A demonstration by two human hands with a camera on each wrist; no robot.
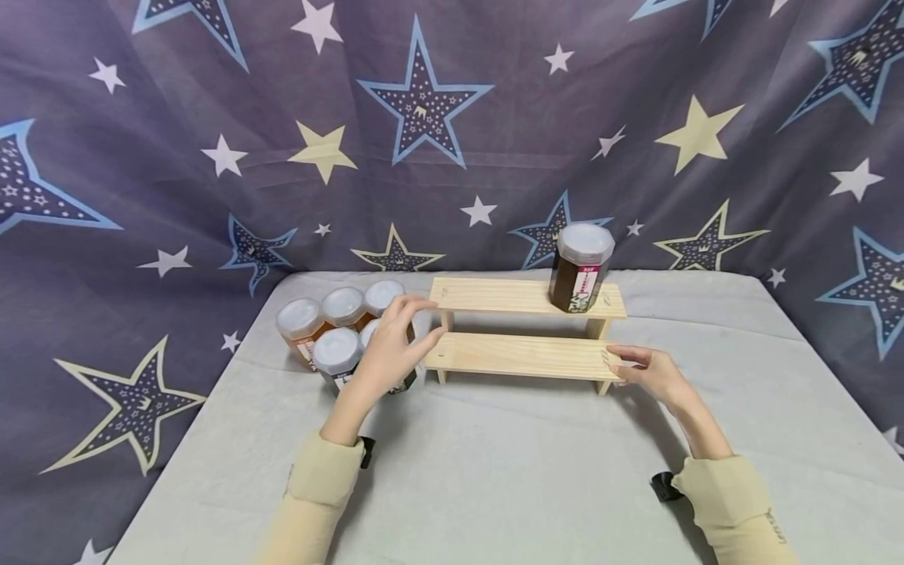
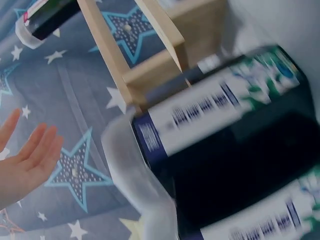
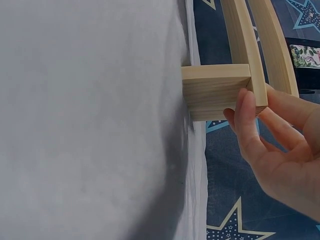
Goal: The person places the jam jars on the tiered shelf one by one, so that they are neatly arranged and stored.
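A two-step wooden shelf (image 1: 515, 355) stands on the table. My right hand (image 1: 660, 375) pinches the right end of its lower board, with the thumb and fingers (image 3: 246, 117) at the board's corner in the right wrist view. At the shelf's left end is my left hand (image 1: 387, 345), its fingers extended and spread, holding nothing. It reaches over a group of jars with white lids, such as the dark jar (image 2: 225, 110), and partly hides them in the head view. One dark jar (image 1: 581, 268) with a white lid and a label stands upright on the right part of the upper board.
Left of the shelf, amber jars (image 1: 300, 328) stand close against dark ones (image 1: 336, 353). A grey cloth (image 1: 523, 471) covers the table. Behind it hangs a dark curtain (image 1: 537, 110) patterned with stars.
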